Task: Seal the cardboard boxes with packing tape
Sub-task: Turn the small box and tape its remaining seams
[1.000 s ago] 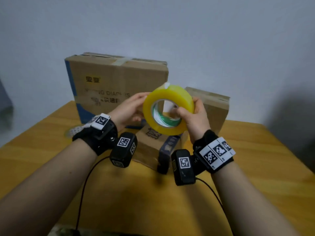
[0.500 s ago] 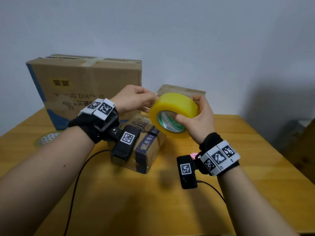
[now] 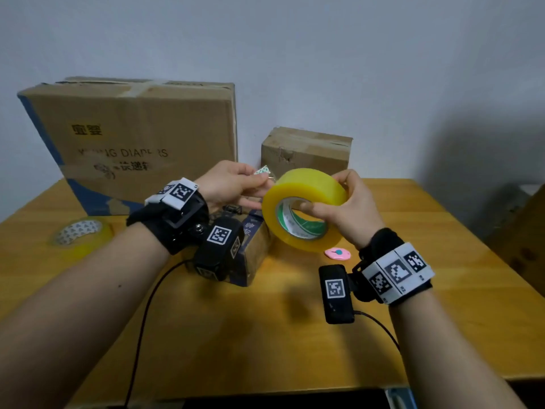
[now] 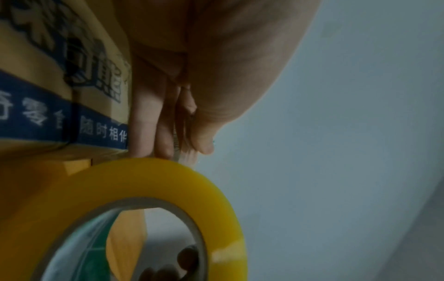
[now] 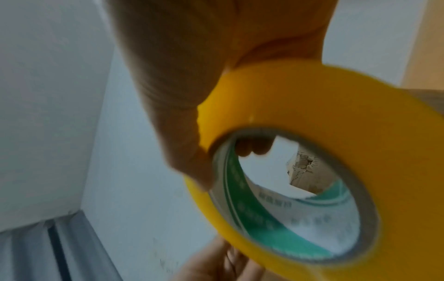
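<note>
Yellow tape roll [image 3: 306, 208] in right hand [image 3: 348, 211], above table [image 3: 265, 335].

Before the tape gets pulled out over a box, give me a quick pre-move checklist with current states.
1. Right hand grips yellow tape roll: ok.
2. Left hand pinches the tape's free end: ok.
3. Small printed box below the hands, on the table: ok.
4. Its flaps closed: cannot tell, hands cover it.
5. Pink cutter lies beside the right wrist: ok.
</note>
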